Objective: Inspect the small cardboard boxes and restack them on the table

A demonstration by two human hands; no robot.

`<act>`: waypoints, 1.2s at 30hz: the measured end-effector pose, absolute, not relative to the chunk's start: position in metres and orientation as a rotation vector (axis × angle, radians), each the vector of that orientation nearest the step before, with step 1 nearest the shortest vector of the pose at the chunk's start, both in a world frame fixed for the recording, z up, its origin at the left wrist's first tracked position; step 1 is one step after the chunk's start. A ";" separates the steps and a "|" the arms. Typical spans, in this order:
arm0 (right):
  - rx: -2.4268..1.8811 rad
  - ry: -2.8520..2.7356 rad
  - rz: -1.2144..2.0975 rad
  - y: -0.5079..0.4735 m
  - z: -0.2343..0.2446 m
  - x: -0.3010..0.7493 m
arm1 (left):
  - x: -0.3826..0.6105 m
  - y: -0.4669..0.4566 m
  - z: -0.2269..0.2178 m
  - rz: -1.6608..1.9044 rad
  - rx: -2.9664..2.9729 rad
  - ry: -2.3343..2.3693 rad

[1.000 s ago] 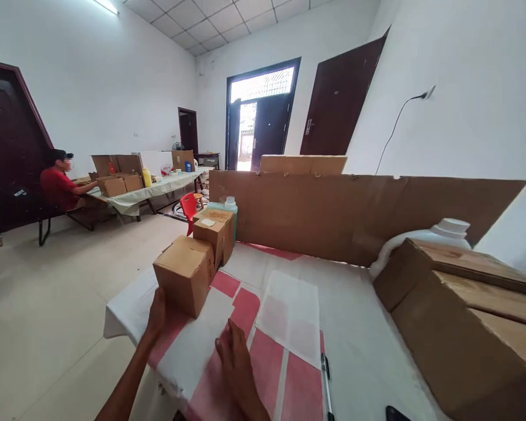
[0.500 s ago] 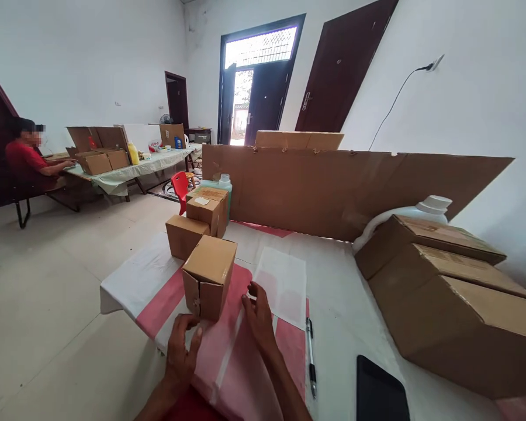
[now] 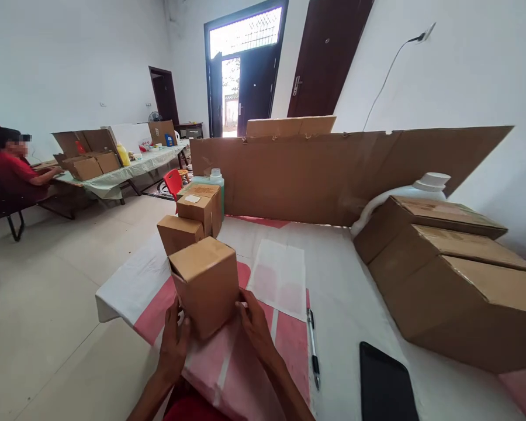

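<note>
A long brown cardboard panel [image 3: 289,178] spans the upper middle; angular brown cardboard boxes [image 3: 438,298] crowd the right. Just behind the cube-shaped brown cardboard box [image 3: 214,292] at lower centre stands another brown carton [image 3: 179,233]. Both forearms reach up from the bottom edge — left hand [image 3: 173,339] curled by the box's left side, right hand [image 3: 254,321] with fingertips at its right; how firmly either grips, I cannot tell.

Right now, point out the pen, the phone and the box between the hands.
Pen [image 3: 314,349], head view: middle of its barrel.
Phone [image 3: 386,386], head view: its dark upper face.
Box [image 3: 213,295], head view: its near side, below the top.
</note>
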State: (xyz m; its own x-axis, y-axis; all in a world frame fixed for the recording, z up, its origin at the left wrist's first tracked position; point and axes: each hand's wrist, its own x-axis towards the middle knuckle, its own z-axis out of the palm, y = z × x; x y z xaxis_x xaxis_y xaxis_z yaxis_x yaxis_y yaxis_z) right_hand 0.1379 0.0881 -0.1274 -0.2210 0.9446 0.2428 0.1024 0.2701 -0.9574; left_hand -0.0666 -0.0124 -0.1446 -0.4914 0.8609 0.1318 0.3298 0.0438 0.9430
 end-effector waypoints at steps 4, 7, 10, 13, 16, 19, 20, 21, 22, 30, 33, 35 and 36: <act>-1.127 -1.509 1.031 0.062 -0.094 0.166 | -0.066 -0.009 -0.122 1.374 1.283 1.709; -1.099 -1.463 1.028 0.054 -0.077 0.173 | -0.056 -0.005 -0.110 1.388 1.279 1.664; -1.016 -1.431 1.067 0.051 -0.071 0.174 | -0.051 -0.004 -0.103 1.416 1.308 1.640; -1.013 -1.427 1.039 0.048 -0.065 0.174 | -0.056 -0.005 -0.095 1.429 1.341 1.647; -1.023 -1.398 1.021 0.048 -0.056 0.173 | -0.062 -0.003 -0.083 1.484 1.377 1.692; -1.020 -1.333 1.050 0.052 -0.047 0.175 | -0.057 0.003 -0.065 1.492 1.531 1.667; -1.024 -1.318 1.055 0.054 -0.045 0.176 | -0.054 0.007 -0.058 1.480 1.588 1.651; -1.035 -1.309 1.048 0.056 -0.044 0.178 | -0.049 0.011 -0.050 1.472 1.637 1.640; -1.054 -1.301 1.025 0.058 -0.043 0.180 | -0.043 0.017 -0.043 1.474 1.674 1.636; -1.220 -1.325 0.784 0.030 -0.050 0.192 | -0.005 0.067 0.007 1.385 1.697 1.609; -1.220 -1.385 0.733 0.007 -0.052 0.192 | 0.002 0.072 0.019 1.284 1.756 1.524; -1.225 -1.388 0.746 -0.001 -0.050 0.192 | 0.004 0.070 0.026 1.182 1.779 1.443; -1.232 -1.371 0.764 -0.002 -0.047 0.193 | 0.004 0.068 0.030 1.145 1.804 1.405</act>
State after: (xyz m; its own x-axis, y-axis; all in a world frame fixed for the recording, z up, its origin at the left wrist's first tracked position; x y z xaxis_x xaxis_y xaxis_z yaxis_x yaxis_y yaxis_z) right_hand 0.1925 -0.0018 -0.0473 0.1259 0.9480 0.2924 0.2500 0.2549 -0.9341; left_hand 0.0041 0.0681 0.0301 0.0788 0.9580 0.2758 0.4636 -0.2802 0.8406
